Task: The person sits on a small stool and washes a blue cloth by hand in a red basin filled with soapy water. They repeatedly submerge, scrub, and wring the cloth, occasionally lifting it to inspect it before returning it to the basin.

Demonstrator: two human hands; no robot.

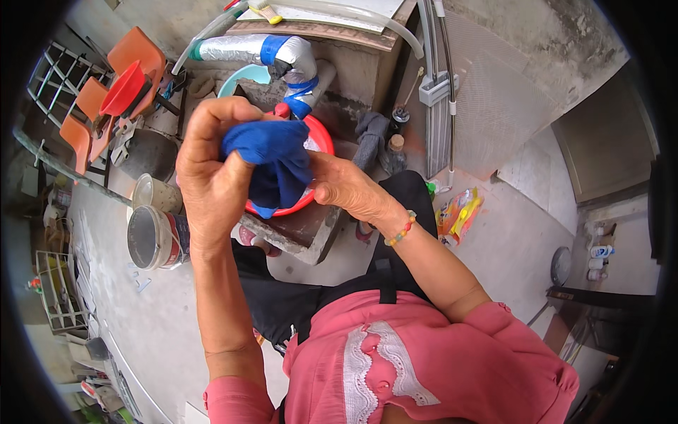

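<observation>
A blue cloth item [280,164], bunched and folded over at its top, is held up above a red basin [324,135]. My left hand [214,153] grips its folded upper edge between thumb and fingers. From the right, my right hand [349,185], with a beaded bracelet [402,230] at the wrist, reaches to the cloth's side. Its thumb stands apart and its fingertips are hidden at the cloth, so a grip cannot be made out. The basin sits in a low concrete trough [318,241] and holds whitish, sudsy water, mostly hidden behind the cloth and hands.
A foil-wrapped pipe [233,49] bends down behind the trough. Wet grey cloth [368,140] hangs over the trough's right side, near a corked jar [394,153]. Buckets [145,238] stand at left, orange chairs [137,63] beyond. A colourful plastic packet [458,214] lies right.
</observation>
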